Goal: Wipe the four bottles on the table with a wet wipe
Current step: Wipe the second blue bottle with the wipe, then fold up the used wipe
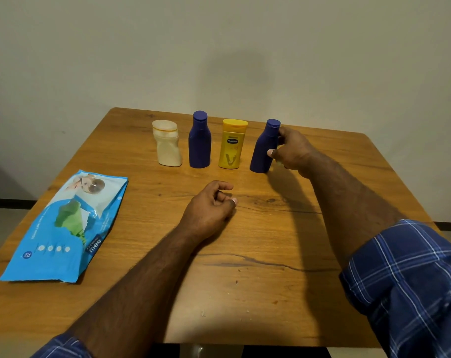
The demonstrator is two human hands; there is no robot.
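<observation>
My right hand (292,151) grips the tilted rightmost blue bottle (264,147), thumb in front. My left hand (210,209) rests loosely curled, holding nothing. Yellow Vaseline bottle (231,144), second blue bottle (199,140) and cream bottle (167,144) line up leftward; wipes pack (64,228) lies far left.

- Lighting is moderate and warm, brighter across the bench (283,293) than on the wall (219,47) behind.
- Soft dark shadows fall beneath the forearms and spread leftward on the wood; a faint broad shadow sits on the wall above the bottles.
- The wipe pack (64,228) shows small patches of glare on its glossy film.
- Wide-angle distortion bends the bench edges outward.
- Focus is fairly sharp; small print on the pack stays unreadable.
</observation>
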